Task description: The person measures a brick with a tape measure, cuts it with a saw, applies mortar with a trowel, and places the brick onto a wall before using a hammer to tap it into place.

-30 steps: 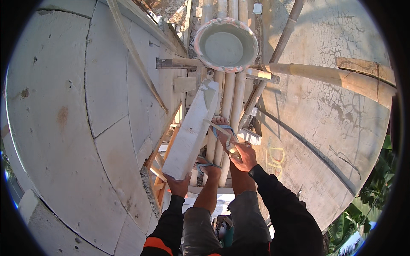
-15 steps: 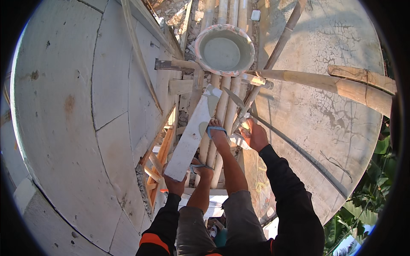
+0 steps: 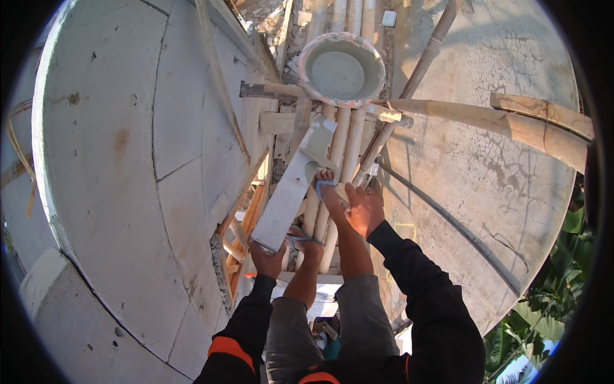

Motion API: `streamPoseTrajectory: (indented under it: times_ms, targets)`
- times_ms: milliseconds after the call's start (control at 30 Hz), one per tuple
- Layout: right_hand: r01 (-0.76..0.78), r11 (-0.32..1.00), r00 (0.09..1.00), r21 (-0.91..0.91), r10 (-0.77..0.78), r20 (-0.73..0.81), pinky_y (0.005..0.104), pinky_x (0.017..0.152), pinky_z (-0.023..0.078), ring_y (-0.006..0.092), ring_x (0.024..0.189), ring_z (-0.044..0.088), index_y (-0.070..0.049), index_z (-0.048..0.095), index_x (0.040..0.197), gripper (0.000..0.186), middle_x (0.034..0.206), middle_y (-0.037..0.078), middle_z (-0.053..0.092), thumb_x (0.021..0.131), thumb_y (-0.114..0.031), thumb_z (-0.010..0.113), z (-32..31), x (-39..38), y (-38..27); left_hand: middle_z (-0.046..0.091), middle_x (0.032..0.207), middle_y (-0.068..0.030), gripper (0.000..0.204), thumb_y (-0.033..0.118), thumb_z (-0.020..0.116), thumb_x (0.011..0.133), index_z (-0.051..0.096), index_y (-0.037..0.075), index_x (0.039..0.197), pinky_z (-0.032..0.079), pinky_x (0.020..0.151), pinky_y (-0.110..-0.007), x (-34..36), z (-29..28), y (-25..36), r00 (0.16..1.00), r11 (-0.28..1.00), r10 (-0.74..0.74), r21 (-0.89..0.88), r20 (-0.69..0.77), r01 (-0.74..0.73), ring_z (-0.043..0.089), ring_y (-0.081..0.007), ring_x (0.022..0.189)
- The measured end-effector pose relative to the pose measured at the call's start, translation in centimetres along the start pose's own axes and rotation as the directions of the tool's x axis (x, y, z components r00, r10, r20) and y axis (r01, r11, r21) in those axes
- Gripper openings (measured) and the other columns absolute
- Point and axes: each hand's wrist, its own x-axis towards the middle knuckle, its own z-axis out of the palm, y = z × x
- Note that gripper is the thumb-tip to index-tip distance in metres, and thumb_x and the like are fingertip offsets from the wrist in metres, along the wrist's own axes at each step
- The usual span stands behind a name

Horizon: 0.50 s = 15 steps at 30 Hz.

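My left hand (image 3: 265,259) grips the lower end of a long white block (image 3: 288,198), which lies tilted along my line of view over the bamboo poles. Grey mortar (image 3: 322,128) covers part of its far end. My right hand (image 3: 364,208) is closed on a trowel, whose blade (image 3: 316,157) is over that mortared end, at the block's right edge. Below, my sandalled feet (image 3: 326,195) stand on the bamboo poles (image 3: 350,144). A round basin (image 3: 307,67) of grey mortar sits just past the block.
A pale block wall (image 3: 109,192) rises on the left with leaning timber. A cracked plastered surface (image 3: 460,192) fills the right, crossed by bamboo (image 3: 543,141) and a slanting pole (image 3: 435,32). Rubble (image 3: 297,19) lies beyond the basin; leafy plants (image 3: 537,326) show at lower right.
My right hand has moved forward, then back leftward, bringing the trowel blade from the block's middle, out to the right, then onto its mortared far end. The block has shifted only slightly in view.
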Motion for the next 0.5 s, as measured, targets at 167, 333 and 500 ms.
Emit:
streamPoseTrajectory:
  times_ms: [167, 333, 500]
  targets:
    - [0.133, 0.988, 0.99, -0.083, -0.136, -0.027, 0.0446, 0.069, 0.056, 0.0342, 0.076, 0.069, -0.004, 0.056, 0.127, 0.054, 0.098, 0.016, 0.064, 0.078, -0.021, 0.072, -0.8, -2.5, -2.5, 0.051, 0.13, -0.0218, 0.088, 0.014, 0.089, 0.07, 0.038, -0.006, 0.138, 0.042, 0.106, -0.044, 0.3, 0.2, 3.9, 0.996, 0.992, 0.08, 0.1, -0.031, -0.077, 0.052, -0.0333, 0.124]
    - [0.238, 0.957, 0.966, -0.168, -0.251, -0.061, 0.0411, 0.07, 0.052, 0.0285, 0.079, 0.065, -0.005, 0.055, 0.135, 0.065, 0.101, 0.012, 0.06, 0.076, -0.025, 0.073, -0.7, -4.8, -3.8, 0.052, 0.13, -0.0244, 0.09, 0.016, 0.09, 0.067, 0.039, -0.008, 0.138, 0.042, 0.106, -0.047, 1.1, 0.6, 7.2, 0.989, 0.977, 0.136, 0.171, -0.049, -0.126, 0.053, -0.0372, 0.123]
    - [0.288, 0.953, 0.957, 0.089, -0.282, -0.074, 0.041, 0.077, 0.05, 0.0269, 0.087, 0.063, -0.005, 0.052, 0.139, 0.06, 0.105, 0.011, 0.061, 0.085, -0.024, 0.07, 0.0, -7.0, -2.1, 0.054, 0.128, -0.0257, 0.091, 0.016, 0.09, 0.067, 0.038, -0.007, 0.139, 0.043, 0.106, -0.048, 1.9, 0.7, 9.4, 0.988, 0.978, 0.153, 0.148, -0.036, -0.146, 0.054, -0.0388, 0.123]
